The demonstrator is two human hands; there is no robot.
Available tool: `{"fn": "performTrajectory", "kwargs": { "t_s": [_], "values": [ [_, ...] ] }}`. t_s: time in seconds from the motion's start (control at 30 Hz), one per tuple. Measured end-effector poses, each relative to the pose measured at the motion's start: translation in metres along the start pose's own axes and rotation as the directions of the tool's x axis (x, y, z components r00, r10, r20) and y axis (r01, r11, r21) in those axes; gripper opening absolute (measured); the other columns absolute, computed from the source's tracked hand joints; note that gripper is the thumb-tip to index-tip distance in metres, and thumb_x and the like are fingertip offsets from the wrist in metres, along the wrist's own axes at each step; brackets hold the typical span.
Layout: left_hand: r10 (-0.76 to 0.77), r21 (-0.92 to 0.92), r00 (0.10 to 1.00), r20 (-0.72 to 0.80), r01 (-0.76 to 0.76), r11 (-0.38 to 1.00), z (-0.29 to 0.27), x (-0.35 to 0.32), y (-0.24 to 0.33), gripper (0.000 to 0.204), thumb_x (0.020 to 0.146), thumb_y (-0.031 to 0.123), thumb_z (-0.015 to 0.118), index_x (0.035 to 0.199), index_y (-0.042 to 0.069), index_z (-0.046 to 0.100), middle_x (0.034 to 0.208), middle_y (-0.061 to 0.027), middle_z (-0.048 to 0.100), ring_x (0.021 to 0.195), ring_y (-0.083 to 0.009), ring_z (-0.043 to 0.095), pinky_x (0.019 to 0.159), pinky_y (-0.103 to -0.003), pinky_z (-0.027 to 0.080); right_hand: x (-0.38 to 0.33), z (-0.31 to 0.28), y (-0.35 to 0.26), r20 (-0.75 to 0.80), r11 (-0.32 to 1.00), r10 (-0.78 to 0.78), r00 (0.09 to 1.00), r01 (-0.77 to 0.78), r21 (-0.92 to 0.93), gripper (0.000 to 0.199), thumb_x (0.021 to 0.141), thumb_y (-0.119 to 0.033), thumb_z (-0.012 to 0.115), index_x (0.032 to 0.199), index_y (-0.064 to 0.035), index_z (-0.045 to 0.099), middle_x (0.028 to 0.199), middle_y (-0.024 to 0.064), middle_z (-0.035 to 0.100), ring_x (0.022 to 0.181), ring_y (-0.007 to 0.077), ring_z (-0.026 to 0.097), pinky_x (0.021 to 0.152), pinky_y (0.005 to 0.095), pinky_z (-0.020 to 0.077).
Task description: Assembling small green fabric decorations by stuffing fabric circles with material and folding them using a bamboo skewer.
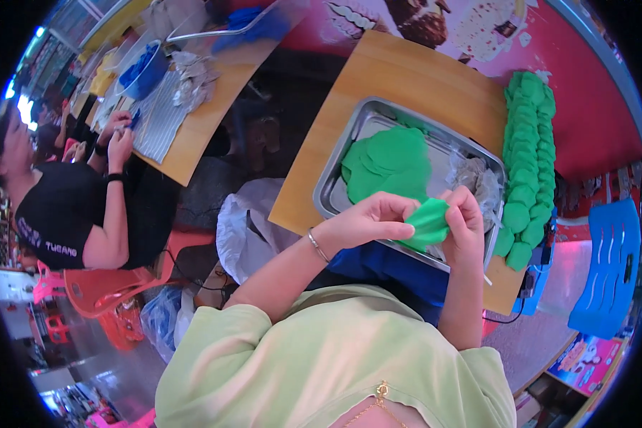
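Between my two hands is a small piece of green fabric [429, 222], pinched at its left side by my left hand [381, 217] and at its right side by my right hand [464, 217]. Both hands are over the near edge of a metal tray [329, 187]. A loose pile of flat green fabric pieces [389, 160] lies in the tray's left part. Crumpled clear plastic [476, 178] sits in its right part, beside my right hand. Long stacked rows of round green pieces [524, 157] run along the table's right side.
The tray stands on a wooden table [399, 68] against a pink wall. At the left, a co-worker in black [71, 214] sits at another table with a blue basin [143, 75] and a striped cloth [160, 114]. A blue chair [606, 267] stands at the right.
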State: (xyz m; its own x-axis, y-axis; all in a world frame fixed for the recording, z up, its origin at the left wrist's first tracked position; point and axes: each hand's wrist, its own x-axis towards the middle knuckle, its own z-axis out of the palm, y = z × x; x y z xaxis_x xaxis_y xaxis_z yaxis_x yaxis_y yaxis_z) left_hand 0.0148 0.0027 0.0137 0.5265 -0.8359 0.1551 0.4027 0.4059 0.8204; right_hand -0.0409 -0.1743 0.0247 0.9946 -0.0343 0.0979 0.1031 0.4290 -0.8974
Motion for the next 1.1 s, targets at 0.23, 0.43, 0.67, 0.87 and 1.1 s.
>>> {"fn": "performTrajectory", "kwargs": {
  "t_s": [0.23, 0.43, 0.67, 0.87, 1.1],
  "values": [
    [-0.034, -0.026, 0.996, 0.084, 0.036, 0.999, 0.008, -0.005, -0.005, 0.010, 0.087, 0.014, 0.061, 0.083, 0.006, 0.056, 0.075, 0.0035, 0.055, 0.066, -0.0023, 0.049, 0.058, -0.018, 0.041, -0.004, 0.003, -0.006, -0.054, 0.954, 0.023, 0.998, -0.038, -0.299, 0.009, 0.085, -0.008, 0.057, 0.079, -0.0058, 0.050, 0.079, -0.0013, 0.051, 0.075, 0.0081, 0.047, 0.068, 0.0214, 0.0379],
    [0.496, 0.841, 0.868, -0.033, -0.244, 0.482, 0.001, 0.002, -0.009, 0.015, 0.086, 0.015, 0.064, 0.083, 0.002, 0.057, 0.079, 0.0043, 0.056, 0.075, -0.0039, 0.051, 0.064, -0.021, 0.043, -0.002, 0.007, -0.004, -0.169, 0.926, -0.042, 0.985, -0.025, -0.376, 0.022, 0.086, -0.003, 0.054, 0.107, -0.0017, 0.050, 0.092, 0.0012, 0.053, 0.084, 0.0072, 0.050, 0.075, 0.0206, 0.0389],
    [0.026, 0.089, 0.921, -0.389, 0.009, 0.996, 0.014, -0.002, 0.000, 0.022, 0.091, 0.025, 0.057, 0.099, 0.005, 0.063, 0.089, 0.0055, 0.060, 0.084, -0.0055, 0.052, 0.079, -0.027, 0.043, -0.002, 0.006, 0.002, -0.120, 0.916, -0.166, 0.979, 0.108, -0.387, 0.029, 0.079, 0.010, 0.060, 0.104, -0.0019, 0.053, 0.097, 0.0034, 0.055, 0.090, 0.0100, 0.055, 0.078, 0.0232, 0.0440],
    [-0.179, -0.433, 0.921, -0.346, 0.013, 0.901, 0.011, -0.003, -0.018, 0.019, 0.093, 0.031, 0.052, 0.101, 0.016, 0.061, 0.099, 0.0060, 0.060, 0.095, -0.0064, 0.051, 0.086, -0.028, 0.036, -0.009, 0.010, 0.003, -0.015, 0.855, -0.206, 0.979, 0.172, -0.489, 0.031, 0.076, 0.011, 0.063, 0.103, -0.0011, 0.054, 0.100, 0.0062, 0.055, 0.094, 0.0135, 0.056, 0.083, 0.0260, 0.0457],
    [-0.135, -0.515, 0.945, -0.297, -0.040, 0.856, 0.025, 0.001, -0.002, 0.013, 0.092, 0.024, 0.054, 0.099, 0.015, 0.060, 0.097, 0.0046, 0.061, 0.095, -0.0076, 0.053, 0.083, -0.028, 0.038, -0.008, -0.003, 0.003, 0.098, 0.873, -0.198, 0.975, 0.221, -0.436, 0.018, 0.077, 0.002, 0.066, 0.087, -0.0022, 0.052, 0.087, 0.0042, 0.053, 0.079, 0.0115, 0.052, 0.070, 0.0239, 0.0425]
  ]
}}
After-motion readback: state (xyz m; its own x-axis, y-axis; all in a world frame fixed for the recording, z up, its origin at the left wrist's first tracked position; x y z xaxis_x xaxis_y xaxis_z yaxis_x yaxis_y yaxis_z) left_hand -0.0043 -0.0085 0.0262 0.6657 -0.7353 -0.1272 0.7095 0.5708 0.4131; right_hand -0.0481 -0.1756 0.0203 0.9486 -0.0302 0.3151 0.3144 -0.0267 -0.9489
